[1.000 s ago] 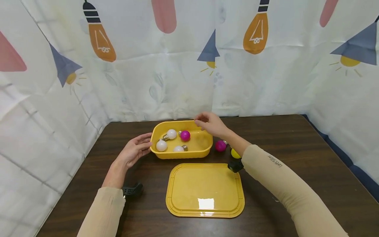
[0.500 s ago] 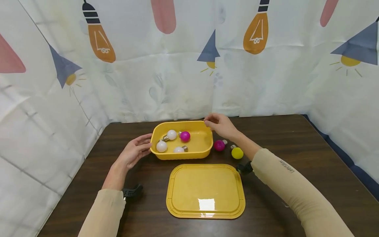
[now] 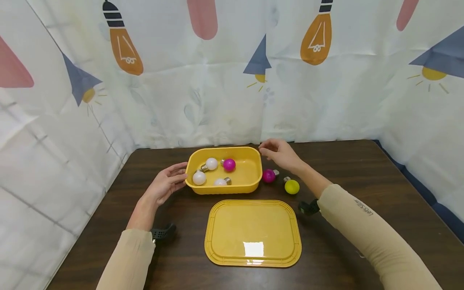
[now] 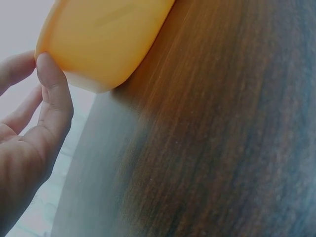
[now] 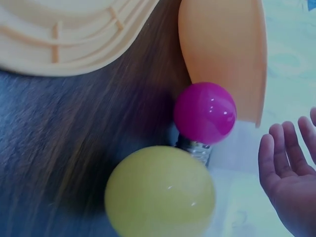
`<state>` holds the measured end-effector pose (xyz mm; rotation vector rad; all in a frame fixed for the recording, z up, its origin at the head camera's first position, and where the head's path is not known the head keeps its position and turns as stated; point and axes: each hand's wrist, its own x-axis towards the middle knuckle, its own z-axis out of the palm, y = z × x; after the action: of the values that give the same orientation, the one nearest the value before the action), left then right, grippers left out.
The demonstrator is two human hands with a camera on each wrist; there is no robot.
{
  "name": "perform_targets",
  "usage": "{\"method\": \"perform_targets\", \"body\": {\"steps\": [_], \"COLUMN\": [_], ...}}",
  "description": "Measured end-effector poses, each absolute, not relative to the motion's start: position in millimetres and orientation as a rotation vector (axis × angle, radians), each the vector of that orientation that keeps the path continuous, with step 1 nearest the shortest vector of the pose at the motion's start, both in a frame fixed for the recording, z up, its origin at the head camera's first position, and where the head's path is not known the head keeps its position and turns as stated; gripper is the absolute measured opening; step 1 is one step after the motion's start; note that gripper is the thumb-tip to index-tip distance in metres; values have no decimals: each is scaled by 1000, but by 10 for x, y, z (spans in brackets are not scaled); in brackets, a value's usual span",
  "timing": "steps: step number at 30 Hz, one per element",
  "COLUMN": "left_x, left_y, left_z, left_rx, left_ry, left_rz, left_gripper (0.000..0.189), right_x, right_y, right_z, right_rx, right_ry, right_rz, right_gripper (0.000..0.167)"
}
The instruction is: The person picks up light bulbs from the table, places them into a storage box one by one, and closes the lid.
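Left hand (image 3: 164,184) touches yellow container (image 3: 228,189) at left end.

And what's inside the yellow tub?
The yellow tub holds three white bulbs and one magenta bulb. Its near wall covers part of the front white bulb; anything lower there can't be seen.

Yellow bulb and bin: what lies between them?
A pink bulb lies between the yellow bulb and the bin, as the head view shows.
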<state>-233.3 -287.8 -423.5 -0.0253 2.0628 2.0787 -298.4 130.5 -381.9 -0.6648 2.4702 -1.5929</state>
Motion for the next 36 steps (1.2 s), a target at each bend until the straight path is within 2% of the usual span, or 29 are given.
{"method": "perform_targets", "body": {"steps": [7,36], "left_x": [-2310,-2280], "left_y": [-2886,-2880], "left_z": [-4242,-4208], "left_rx": [-21,-31], "left_ry": [2057,2061], "left_rz": [2086,2082], "left_gripper": [60,63], "right_x": [-2935,-2838], "right_y": [1389,1755], "right_z": [-3895,-4127], "right_rx": [-616,-772], "right_ry": [2479,2347], "right_rz": [-1515,-1446], "right_gripper": [34,37]}}
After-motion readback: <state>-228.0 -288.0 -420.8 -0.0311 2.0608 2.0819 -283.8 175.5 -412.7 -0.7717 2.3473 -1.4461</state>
